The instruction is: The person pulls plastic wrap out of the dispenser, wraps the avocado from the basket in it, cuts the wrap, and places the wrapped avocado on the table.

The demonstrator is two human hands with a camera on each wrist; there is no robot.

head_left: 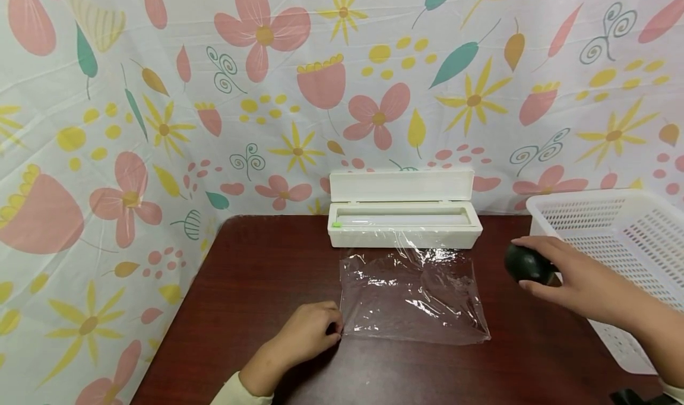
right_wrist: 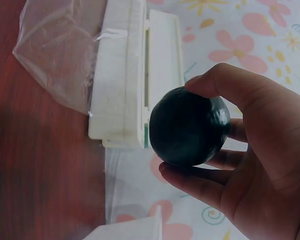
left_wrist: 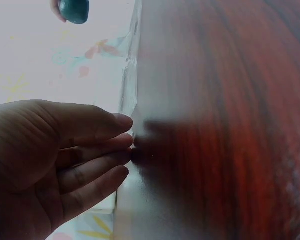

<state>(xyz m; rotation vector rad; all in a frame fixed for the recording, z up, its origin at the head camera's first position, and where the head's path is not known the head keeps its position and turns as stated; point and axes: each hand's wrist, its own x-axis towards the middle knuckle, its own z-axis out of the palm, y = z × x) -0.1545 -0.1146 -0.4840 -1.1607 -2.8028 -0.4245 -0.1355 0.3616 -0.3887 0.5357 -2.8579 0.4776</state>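
Probably a firm, fairly light fruit (right_wrist: pixel 187 127), smooth enough to slip; best cupped round the widest part. Gripping it in right hand (head_left: pixel 585 283), between thumb and fingers, above table (head_left: pixel 267 274), near basket (head_left: pixel 588 195), right of plastic wrap (head_left: pixel 401 301). Expect thin, floppy, clingy wrap, maybe easy to tear; take by corners. With left hand (head_left: pixel 307 334) at near-left corner; can't tell if pinching or just touching. Looks: rounded, very dark green, slightly shiny fruit; clear, creased, glinting wrap, running out of open white box (head_left: pixel 395 239) onto table.
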